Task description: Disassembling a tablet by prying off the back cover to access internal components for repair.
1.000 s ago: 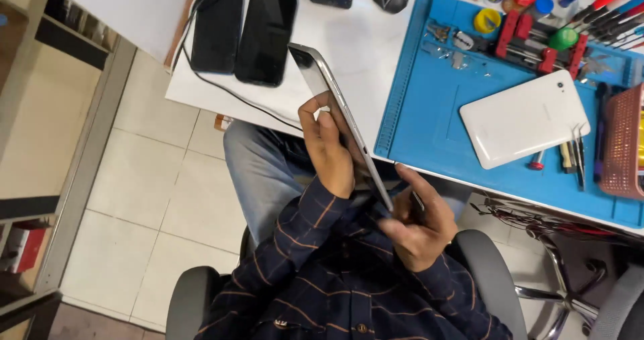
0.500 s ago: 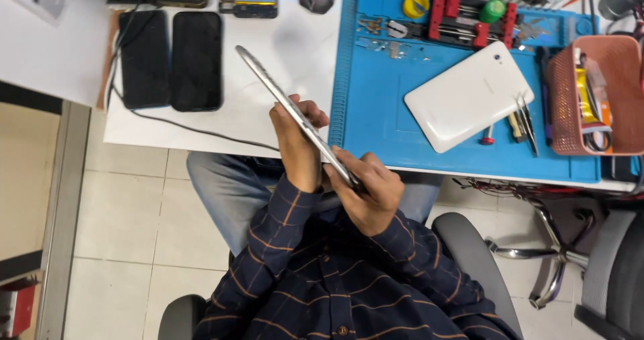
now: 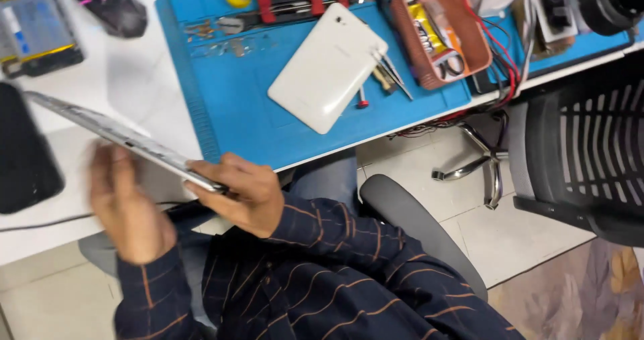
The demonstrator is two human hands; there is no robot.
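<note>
Gripping tablet [image 3: 127, 139] edge-on: right hand [image 3: 245, 192], left hand [image 3: 127, 209].

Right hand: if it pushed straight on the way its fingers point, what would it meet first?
The right hand points up-left along the tablet it grips. Past that, probably the white desk, then the black phone; depth is unclear.

- thin silver-grey flat tablet [image 3: 127, 140], edge-on
- white rectangular tablet back [image 3: 327, 66] on bright blue rubber work mat [image 3: 248, 122]
- navy sleeves [image 3: 322, 239] w/ thin orange check lines
- salmon-pink plastic tray [image 3: 477, 41]
- black mesh chair [image 3: 583, 152]
</note>
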